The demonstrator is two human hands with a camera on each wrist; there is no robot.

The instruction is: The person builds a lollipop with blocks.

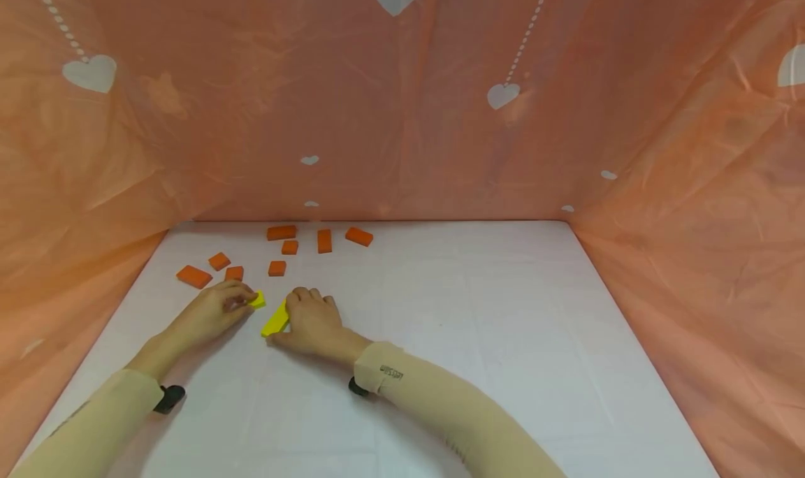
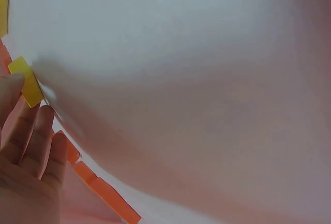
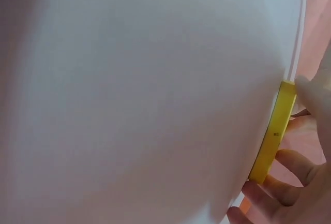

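My left hand point(image 1: 210, 312) pinches a small yellow block point(image 1: 259, 300) between thumb and fingers, low over the white tabletop. In the left wrist view the thumb lies across that small yellow block point(image 2: 33, 90). Just to the right, my right hand point(image 1: 314, 326) grips a longer yellow block point(image 1: 274, 321), thumb at its near end and fingers at its far end. The right wrist view has this long yellow block point(image 3: 271, 137) lengthwise between thumb and fingertips. A short gap separates the two yellow pieces. One orange block point(image 1: 234, 273) sits right behind the left hand, partly covered by it.
Several orange blocks lie scattered toward the back left, among them a flat one point(image 1: 193, 277), an upright-lying one point(image 1: 324, 241) and a tilted one point(image 1: 359, 237). Pink cloth point(image 1: 402, 128) with white hearts walls the white table point(image 1: 478, 338) at the back and both sides.
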